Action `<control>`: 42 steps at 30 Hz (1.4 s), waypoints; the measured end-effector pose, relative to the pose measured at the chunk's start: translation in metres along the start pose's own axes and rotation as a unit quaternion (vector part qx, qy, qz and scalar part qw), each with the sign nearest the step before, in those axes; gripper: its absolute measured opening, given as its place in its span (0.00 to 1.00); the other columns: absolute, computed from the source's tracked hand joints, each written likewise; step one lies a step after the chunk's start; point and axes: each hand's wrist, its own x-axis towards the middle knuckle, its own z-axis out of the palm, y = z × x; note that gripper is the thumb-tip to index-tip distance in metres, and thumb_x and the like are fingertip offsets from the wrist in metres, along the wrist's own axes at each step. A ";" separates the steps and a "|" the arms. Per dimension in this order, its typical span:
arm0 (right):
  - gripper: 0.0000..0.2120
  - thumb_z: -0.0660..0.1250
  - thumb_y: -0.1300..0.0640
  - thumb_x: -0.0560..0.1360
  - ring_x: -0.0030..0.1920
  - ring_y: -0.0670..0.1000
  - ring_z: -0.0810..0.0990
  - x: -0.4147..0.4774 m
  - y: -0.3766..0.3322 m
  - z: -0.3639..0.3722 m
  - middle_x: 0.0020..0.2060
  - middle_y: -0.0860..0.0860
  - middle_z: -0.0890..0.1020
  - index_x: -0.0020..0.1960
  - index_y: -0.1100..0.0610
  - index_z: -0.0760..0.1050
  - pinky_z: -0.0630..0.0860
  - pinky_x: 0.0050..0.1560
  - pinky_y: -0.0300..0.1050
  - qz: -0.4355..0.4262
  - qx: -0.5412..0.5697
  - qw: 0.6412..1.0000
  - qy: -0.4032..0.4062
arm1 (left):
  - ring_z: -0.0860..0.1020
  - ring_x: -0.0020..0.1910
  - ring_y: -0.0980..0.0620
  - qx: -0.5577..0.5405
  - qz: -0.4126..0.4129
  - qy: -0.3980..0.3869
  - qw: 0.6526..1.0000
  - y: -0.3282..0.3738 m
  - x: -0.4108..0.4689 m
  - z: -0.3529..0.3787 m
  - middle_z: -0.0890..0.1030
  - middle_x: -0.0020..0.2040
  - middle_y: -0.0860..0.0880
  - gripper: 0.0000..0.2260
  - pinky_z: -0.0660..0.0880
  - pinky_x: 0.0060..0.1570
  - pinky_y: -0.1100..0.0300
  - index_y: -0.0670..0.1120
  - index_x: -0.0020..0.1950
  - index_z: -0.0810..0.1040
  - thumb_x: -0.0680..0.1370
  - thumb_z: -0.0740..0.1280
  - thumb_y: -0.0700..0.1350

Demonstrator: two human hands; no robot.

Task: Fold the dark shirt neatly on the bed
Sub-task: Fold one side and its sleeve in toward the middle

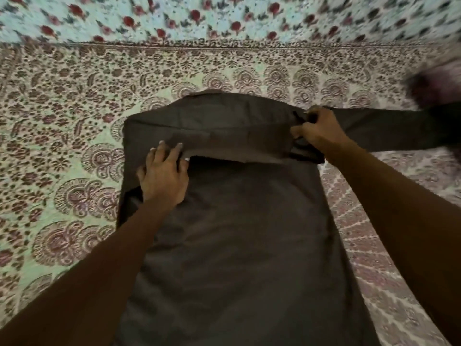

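Dark shirt (244, 221) lies 6–12 o'clock; right hand (316, 132) pinches shoulder, sleeve (386, 131) trailing to 3; left hand (163, 176) presses flat.

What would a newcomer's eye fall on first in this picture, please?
The dark shirt fills the centre, spread lengthwise on the patterned bedspread, its far end folded over in a band. The left hand lies on that band, while the right hand grips the cloth at the band's right end, where a sleeve stretches off rightward.
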 end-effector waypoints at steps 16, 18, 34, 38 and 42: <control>0.13 0.63 0.70 0.73 0.47 0.53 0.79 0.091 0.039 -0.065 0.43 0.54 0.81 0.51 0.61 0.82 0.71 0.45 0.38 -0.085 -0.226 0.970 -0.029 | 0.52 0.82 0.44 0.073 0.114 -0.086 0.987 0.071 0.029 0.059 0.54 0.84 0.47 0.22 0.57 0.74 0.38 0.62 0.80 0.61 0.85 0.54 0.57; 0.12 0.64 0.69 0.73 0.49 0.53 0.79 0.097 0.042 -0.069 0.45 0.56 0.81 0.51 0.61 0.83 0.73 0.50 0.42 -0.078 -0.242 0.967 -0.012 | 0.51 0.82 0.43 0.071 0.105 -0.109 0.986 0.073 0.030 0.062 0.50 0.85 0.47 0.23 0.56 0.74 0.36 0.63 0.81 0.59 0.85 0.56 0.57; 0.23 0.66 0.51 0.79 0.75 0.66 0.60 0.069 0.074 -0.013 0.75 0.60 0.64 0.72 0.55 0.69 0.62 0.71 0.72 -0.193 -0.488 0.851 -0.035 | 0.37 0.82 0.43 0.108 0.075 -0.194 0.972 0.088 0.030 0.074 0.30 0.82 0.52 0.37 0.49 0.76 0.33 0.74 0.78 0.41 0.81 0.62 0.50; 0.26 0.57 0.36 0.82 0.79 0.61 0.54 0.057 0.100 0.011 0.81 0.51 0.58 0.78 0.41 0.63 0.62 0.71 0.74 -0.160 -0.441 0.874 -0.126 | 0.41 0.82 0.43 0.055 0.075 -0.191 0.977 0.096 0.037 0.071 0.36 0.84 0.52 0.33 0.49 0.75 0.33 0.71 0.79 0.50 0.80 0.64 0.61; 0.29 0.52 0.31 0.81 0.81 0.64 0.50 0.059 0.097 0.022 0.82 0.53 0.55 0.79 0.42 0.62 0.55 0.74 0.73 -0.096 -0.421 0.902 -0.025 | 0.45 0.82 0.44 0.013 0.096 -0.196 0.976 0.095 0.040 0.070 0.41 0.84 0.55 0.41 0.52 0.76 0.35 0.64 0.82 0.54 0.74 0.72 0.63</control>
